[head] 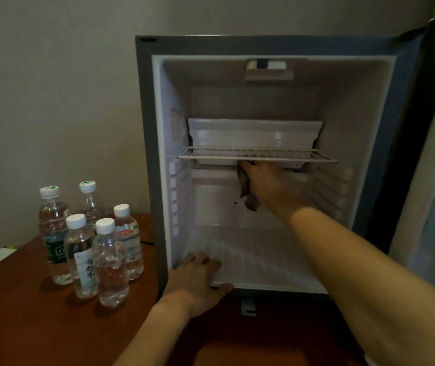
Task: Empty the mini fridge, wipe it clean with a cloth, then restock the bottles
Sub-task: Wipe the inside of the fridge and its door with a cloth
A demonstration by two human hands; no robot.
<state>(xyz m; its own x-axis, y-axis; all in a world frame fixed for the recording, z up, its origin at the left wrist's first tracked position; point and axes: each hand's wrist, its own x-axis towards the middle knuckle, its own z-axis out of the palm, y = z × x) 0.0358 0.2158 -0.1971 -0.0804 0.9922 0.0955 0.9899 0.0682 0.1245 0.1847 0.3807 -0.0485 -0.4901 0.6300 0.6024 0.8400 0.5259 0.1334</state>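
My right hand (269, 183) grips the cloth (248, 191) inside the fridge (145, 154), just under the wire shelf (257, 154). Left hand (198, 278) flat, fingers straight, on the fridge floor's front-left edge. Five bottles (92, 241) stand on the table (26, 313), left of the fridge.

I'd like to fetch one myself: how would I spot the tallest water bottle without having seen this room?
Find the open mini fridge; to its left, five clear bottles stand clustered on the reddish-brown wooden table. The tallest bottle stands at the cluster's far left. Alone among them it wears a dark green label, and its white cap has a green top.
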